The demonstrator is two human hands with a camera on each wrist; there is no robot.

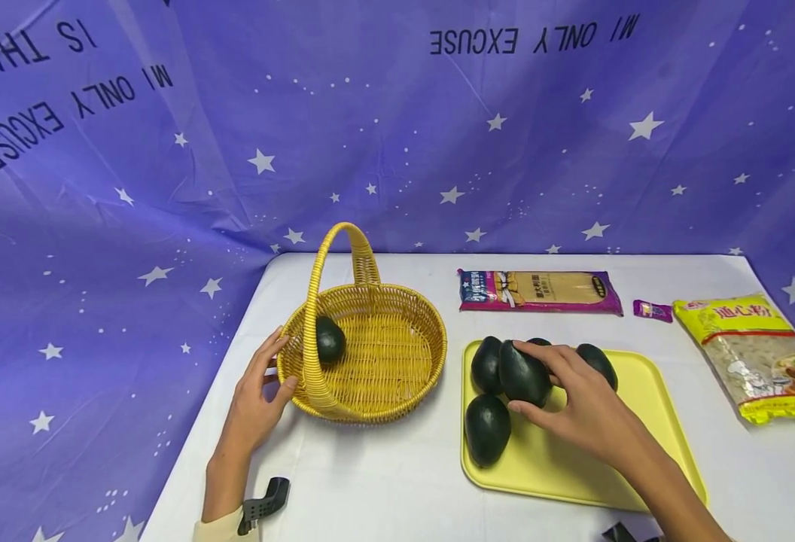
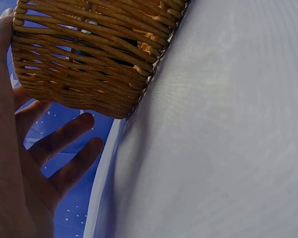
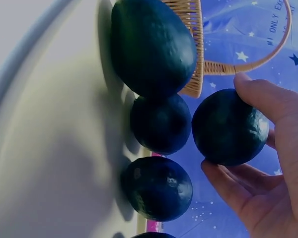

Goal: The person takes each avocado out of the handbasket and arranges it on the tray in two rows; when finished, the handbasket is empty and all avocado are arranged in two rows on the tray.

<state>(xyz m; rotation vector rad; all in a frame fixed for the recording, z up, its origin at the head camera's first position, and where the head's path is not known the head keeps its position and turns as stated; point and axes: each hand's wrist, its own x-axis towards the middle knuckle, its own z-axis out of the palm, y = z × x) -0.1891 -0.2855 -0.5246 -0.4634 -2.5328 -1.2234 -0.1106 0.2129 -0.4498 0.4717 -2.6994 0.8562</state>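
Note:
In the head view my right hand point(image 1: 577, 399) pinches a dark green avocado point(image 1: 525, 374) between thumb and fingers, over the yellow tray point(image 1: 574, 482). The right wrist view has this held avocado point(image 3: 230, 126) raised off the tray beside the others. Several more avocados, such as one at the tray's left edge point(image 1: 488, 430), lie on it. My left hand point(image 1: 255, 399) rests against the left side of a yellow wicker basket point(image 1: 397, 361), its fingers loosely spread along the outer wall point(image 2: 89, 64). One avocado point(image 1: 330, 340) sits inside the basket, partly behind the handle.
Behind the tray lies a pack of dried noodles point(image 1: 540, 291), with a small purple packet point(image 1: 652, 311) to its right. A yellow-topped food bag point(image 1: 756, 357) is at the table's right side. A purple starred cloth point(image 1: 397, 135) hangs at the back.

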